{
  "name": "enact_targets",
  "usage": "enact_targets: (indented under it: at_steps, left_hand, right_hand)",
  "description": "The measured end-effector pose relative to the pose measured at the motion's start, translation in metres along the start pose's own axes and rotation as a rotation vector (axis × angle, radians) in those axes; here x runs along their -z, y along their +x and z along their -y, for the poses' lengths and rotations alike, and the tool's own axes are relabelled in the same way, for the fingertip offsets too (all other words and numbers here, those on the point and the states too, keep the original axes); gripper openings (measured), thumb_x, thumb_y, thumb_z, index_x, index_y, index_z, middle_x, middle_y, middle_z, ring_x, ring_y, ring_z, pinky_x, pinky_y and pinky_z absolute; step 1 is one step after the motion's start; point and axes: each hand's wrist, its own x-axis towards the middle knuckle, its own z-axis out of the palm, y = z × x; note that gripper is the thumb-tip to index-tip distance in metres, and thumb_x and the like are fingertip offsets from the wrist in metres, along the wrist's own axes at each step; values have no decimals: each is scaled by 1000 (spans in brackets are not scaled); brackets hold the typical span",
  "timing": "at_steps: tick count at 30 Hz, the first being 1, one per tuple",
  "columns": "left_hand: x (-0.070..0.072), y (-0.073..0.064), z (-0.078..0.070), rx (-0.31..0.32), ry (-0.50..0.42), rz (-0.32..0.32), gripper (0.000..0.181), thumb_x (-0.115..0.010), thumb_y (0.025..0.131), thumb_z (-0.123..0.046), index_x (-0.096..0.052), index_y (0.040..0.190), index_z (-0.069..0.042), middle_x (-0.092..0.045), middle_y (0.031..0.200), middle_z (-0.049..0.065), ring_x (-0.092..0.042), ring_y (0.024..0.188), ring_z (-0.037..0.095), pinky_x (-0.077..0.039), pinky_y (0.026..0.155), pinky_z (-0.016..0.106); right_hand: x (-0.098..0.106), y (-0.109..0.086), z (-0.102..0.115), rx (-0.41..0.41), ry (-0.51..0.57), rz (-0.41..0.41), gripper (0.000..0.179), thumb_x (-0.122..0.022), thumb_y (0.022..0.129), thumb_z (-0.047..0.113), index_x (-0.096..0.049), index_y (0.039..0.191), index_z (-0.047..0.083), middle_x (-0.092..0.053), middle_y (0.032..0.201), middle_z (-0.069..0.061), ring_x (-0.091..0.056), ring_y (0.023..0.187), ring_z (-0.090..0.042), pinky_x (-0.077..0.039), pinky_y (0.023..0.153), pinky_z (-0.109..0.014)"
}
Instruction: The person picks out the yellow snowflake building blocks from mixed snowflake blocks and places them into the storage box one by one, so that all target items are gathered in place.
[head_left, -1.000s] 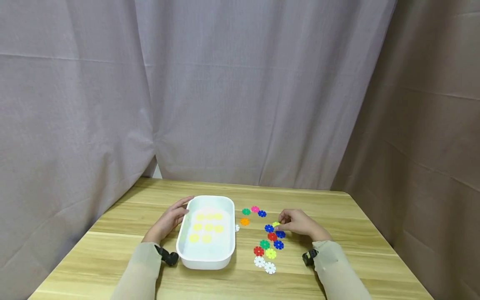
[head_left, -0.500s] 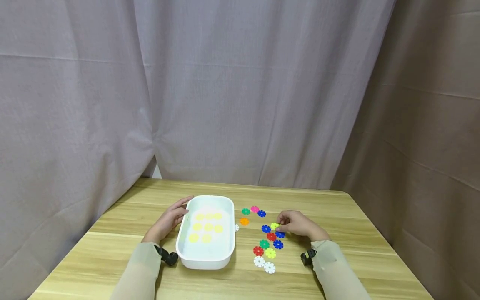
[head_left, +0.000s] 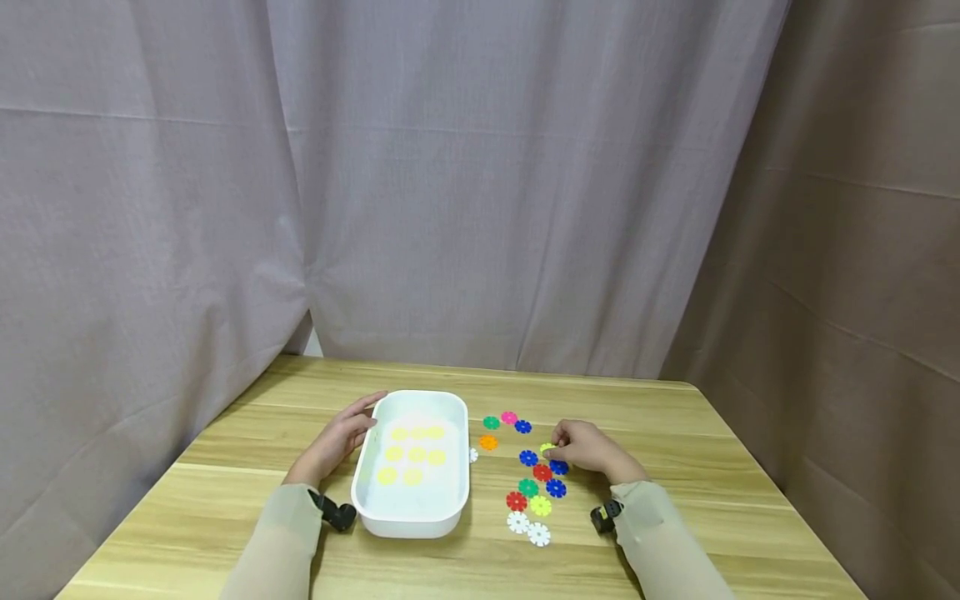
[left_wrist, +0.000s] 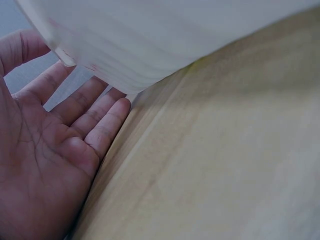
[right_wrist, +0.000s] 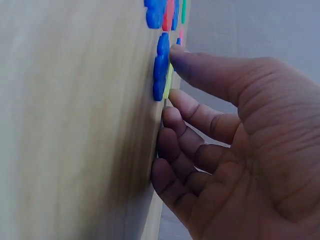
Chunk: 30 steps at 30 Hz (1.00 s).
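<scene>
In the head view a white tray (head_left: 410,527) stands left of centre with several pale yellow discs (head_left: 416,454) on its floor. My left hand (head_left: 335,442) rests against its left side, fingers extended. The left wrist view has that hand (left_wrist: 55,145) beside the tray wall (left_wrist: 135,45), which hides some fingertips. My right hand (head_left: 588,446) pinches a yellow notched disc (head_left: 547,448) between thumb and index finger at the tabletop. In the right wrist view, the yellow disc (right_wrist: 168,85) shows edge-on behind a blue disc (right_wrist: 160,67).
Several notched discs lie right of the tray: white (head_left: 538,534), red (head_left: 516,501), green (head_left: 528,487), blue (head_left: 528,458), orange (head_left: 488,442) and pink (head_left: 509,417). Grey curtains (head_left: 480,208) hang behind the wooden table (head_left: 247,425).
My right hand has moved slightly left with the yellow disc, and the blue disc beside it has shifted left too. The left hand and tray have stayed nearly still.
</scene>
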Motion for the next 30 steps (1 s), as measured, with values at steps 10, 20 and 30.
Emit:
enact_targets:
  at_steps: [10, 20, 30]
  left_hand:
    - [0, -1, 0, -5, -6, 8, 58, -47, 101, -9, -34, 157, -13, -39, 152, 24, -46, 135, 36, -51, 98, 27]
    - [0, -2, -1, -5, -6, 8, 57, -46, 101, -8, -35, 157, -13, -40, 152, 25, -43, 136, 40, -51, 96, 26]
    - [0, -1, -1, -7, -3, 13, 57, -47, 102, -10, -35, 157, -13, -39, 152, 24, -44, 136, 39, -50, 99, 27]
  right_hand:
    - [-2, 1, -2, -2, 33, 23, 27, -79, 87, 22, -61, 95, 4, -58, 82, 0, -51, 72, -14, -46, 64, -27]
    - [0, 1, -5, 52, 109, 35, 27, -77, 89, 16, -56, 101, 4, -56, 85, -2, -51, 74, -16, -46, 61, -26]
    - [-1, 1, -10, 86, 119, 37, 27, -75, 90, 14, -55, 104, 3, -55, 85, -2, -50, 71, -15, -44, 59, -25]
